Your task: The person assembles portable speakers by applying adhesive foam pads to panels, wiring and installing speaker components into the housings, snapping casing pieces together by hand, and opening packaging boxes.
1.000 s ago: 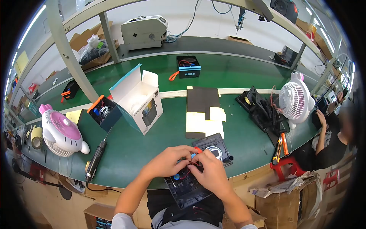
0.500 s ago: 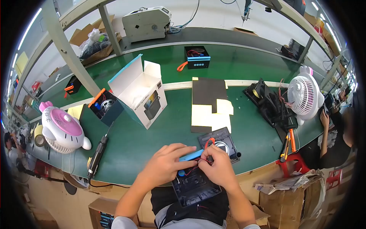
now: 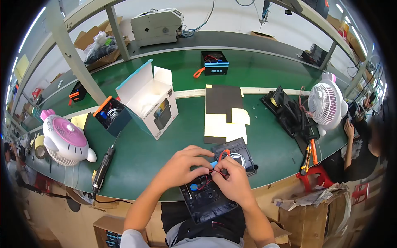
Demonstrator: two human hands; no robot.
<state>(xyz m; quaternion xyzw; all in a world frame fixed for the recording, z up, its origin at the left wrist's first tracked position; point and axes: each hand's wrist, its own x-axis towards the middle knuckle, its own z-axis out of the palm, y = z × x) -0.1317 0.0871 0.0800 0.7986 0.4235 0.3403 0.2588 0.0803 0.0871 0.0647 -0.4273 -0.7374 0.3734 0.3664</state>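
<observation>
Low in the middle, an open black housing (image 3: pixel 209 202) with red and black wires and a blue round part lies over the bench edge, toward my lap. A second black shell with a round speaker (image 3: pixel 238 159) touches it from behind. My right hand (image 3: pixel 233 177) pinches the thin wires near a red-orange loop (image 3: pixel 223 153). My left hand (image 3: pixel 184 165) is bent over the left side of the housing, thumb and fingers apart, beside a blue piece (image 3: pixel 214 164) partly hidden between the hands. Whether its fingertips hold anything is hidden.
Left are a pink-and-white fan (image 3: pixel 68 138), a power screwdriver (image 3: pixel 104 169), an open speaker unit (image 3: pixel 111 115) and a white box (image 3: pixel 153 109). Behind lie black and yellow sheets (image 3: pixel 223 99). Right are black parts (image 3: pixel 285 115), another fan (image 3: pixel 326 103), cutters (image 3: pixel 307 159) and a seated person (image 3: pixel 359 144).
The blue piece, earlier long and visible under my left hand, is now mostly covered. My left hand has shifted, its thumb now bent in toward the wires. The camera view has shifted slightly.
</observation>
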